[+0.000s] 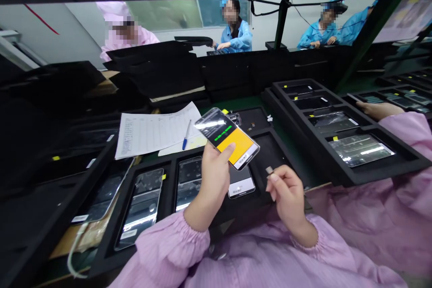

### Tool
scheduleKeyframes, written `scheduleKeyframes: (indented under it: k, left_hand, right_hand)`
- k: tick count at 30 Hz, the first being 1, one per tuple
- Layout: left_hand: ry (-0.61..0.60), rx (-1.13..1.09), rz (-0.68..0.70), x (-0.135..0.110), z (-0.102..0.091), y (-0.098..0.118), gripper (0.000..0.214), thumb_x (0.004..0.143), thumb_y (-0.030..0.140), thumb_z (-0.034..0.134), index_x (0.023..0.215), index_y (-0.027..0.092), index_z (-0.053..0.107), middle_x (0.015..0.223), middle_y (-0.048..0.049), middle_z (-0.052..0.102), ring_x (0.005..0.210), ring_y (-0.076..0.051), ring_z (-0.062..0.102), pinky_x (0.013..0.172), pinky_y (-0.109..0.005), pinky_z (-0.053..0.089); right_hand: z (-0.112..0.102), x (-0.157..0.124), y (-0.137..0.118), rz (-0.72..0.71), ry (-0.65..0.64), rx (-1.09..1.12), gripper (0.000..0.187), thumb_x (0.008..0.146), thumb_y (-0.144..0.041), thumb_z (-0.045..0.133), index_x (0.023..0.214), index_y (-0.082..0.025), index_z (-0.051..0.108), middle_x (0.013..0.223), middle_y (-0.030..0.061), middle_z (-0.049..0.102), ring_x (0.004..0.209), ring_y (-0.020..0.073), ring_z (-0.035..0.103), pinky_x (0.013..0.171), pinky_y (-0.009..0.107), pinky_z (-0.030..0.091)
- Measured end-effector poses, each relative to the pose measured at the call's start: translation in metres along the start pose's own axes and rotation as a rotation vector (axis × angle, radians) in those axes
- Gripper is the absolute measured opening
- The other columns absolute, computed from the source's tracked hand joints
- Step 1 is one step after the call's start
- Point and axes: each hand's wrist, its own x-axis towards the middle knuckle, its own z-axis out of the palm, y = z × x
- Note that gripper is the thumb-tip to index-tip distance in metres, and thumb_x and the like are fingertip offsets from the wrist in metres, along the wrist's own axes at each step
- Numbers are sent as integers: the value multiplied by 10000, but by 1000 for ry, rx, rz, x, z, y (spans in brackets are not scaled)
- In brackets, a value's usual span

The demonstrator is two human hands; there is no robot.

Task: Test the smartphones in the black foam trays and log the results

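My left hand (218, 175) grips a smartphone (227, 137) whose lit screen shows green text over a dark area and an orange block, the thumb lying on the glass. To its right, my right hand (286, 189) pinches a small flat silver piece (269, 170) between thumb and fingertip; I cannot make out exactly what it is. Below the held phone, a second phone (242, 187) with a lit white lower screen lies in a black foam tray (170, 184). More phones (143, 202) with yellow tabs and white labels rest in the tray's slots on the left.
A printed sheet (151, 128) and a blue pen (186, 135) lie behind the tray. Another foam tray (324, 144) of phones stands at right, near a neighbour's hand (381, 110). A white cable (76, 247) hangs at lower left. Several co-workers sit beyond stacked black trays (162, 72).
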Motion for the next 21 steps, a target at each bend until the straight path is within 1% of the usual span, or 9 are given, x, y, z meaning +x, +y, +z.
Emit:
scheduleKeyframes:
  k: [3, 6, 9, 11, 14, 16, 17, 19, 21]
  left_hand:
    - [-71, 84, -179, 5, 11, -18, 469, 608, 222, 788, 1004, 197, 539, 1022, -64, 724, 953, -257, 709, 873, -422, 566]
    - [-124, 168, -310, 5, 29, -42, 453, 592, 180, 800, 967, 183, 547, 965, -85, 724, 926, -271, 714, 857, -450, 570]
    - [-193, 248, -428, 4, 46, -55, 412, 640, 276, 812, 959, 157, 579, 913, -137, 722, 888, -320, 718, 794, -505, 576]
    - [-228, 285, -452, 2, 49, -52, 419, 701, 387, 784, 995, 146, 609, 965, -182, 721, 947, -350, 708, 796, -520, 572]
    - [-185, 338, -369, 2, 36, -28, 502, 790, 458, 710, 1188, 178, 589, 1260, -203, 646, 1214, -342, 600, 946, -488, 520]
    - [-134, 427, -225, 4, 17, -7, 586, 846, 439, 646, 1359, 204, 488, 1391, -166, 568, 1324, -297, 510, 1057, -458, 442]
    - [-120, 531, -120, 6, 5, 3, 621, 869, 431, 610, 1419, 203, 434, 1390, -152, 569, 1333, -283, 496, 1091, -455, 405]
    - [-115, 872, 112, 7, -18, 16, 642, 904, 420, 523, 1475, 163, 379, 1269, -148, 640, 1275, -298, 533, 1100, -495, 377]
    - [-140, 1265, 287, 5, -36, 15, 640, 909, 357, 444, 1484, 86, 369, 1135, -181, 686, 1203, -347, 575, 1056, -556, 394]
  right_hand:
    - [-15, 11, 1, -149, 198, 90, 241, 870, -347, 657, 725, -221, 511, 564, -55, 564, 416, 76, 418, 396, 185, 300]
    - [-27, 27, 1, -241, 331, 101, 222, 868, -345, 635, 750, -227, 488, 573, -67, 537, 423, 75, 415, 403, 183, 300]
    - [-35, 36, 3, -240, 382, 76, 223, 869, -358, 621, 758, -226, 481, 580, -71, 515, 433, 74, 414, 414, 185, 308]
    - [-39, 37, 6, -223, 371, 67, 228, 870, -364, 621, 761, -226, 476, 590, -71, 520, 436, 73, 415, 417, 186, 307]
    - [-42, 35, 8, -200, 322, 59, 230, 877, -368, 617, 762, -228, 475, 607, -65, 545, 443, 76, 429, 419, 189, 310]
    - [-43, 33, 8, -184, 292, 63, 216, 876, -357, 616, 760, -225, 490, 626, -54, 567, 461, 80, 452, 426, 192, 321]
    - [-43, 33, 8, -177, 276, 70, 202, 872, -345, 617, 760, -222, 502, 643, -46, 580, 478, 82, 468, 435, 195, 332]
    - [-42, 33, 8, -171, 244, 86, 173, 863, -317, 625, 760, -216, 528, 692, -29, 605, 515, 86, 493, 454, 201, 347]
    - [-41, 33, 8, -176, 215, 87, 157, 862, -295, 630, 760, -211, 547, 743, -15, 623, 538, 87, 500, 457, 204, 339]
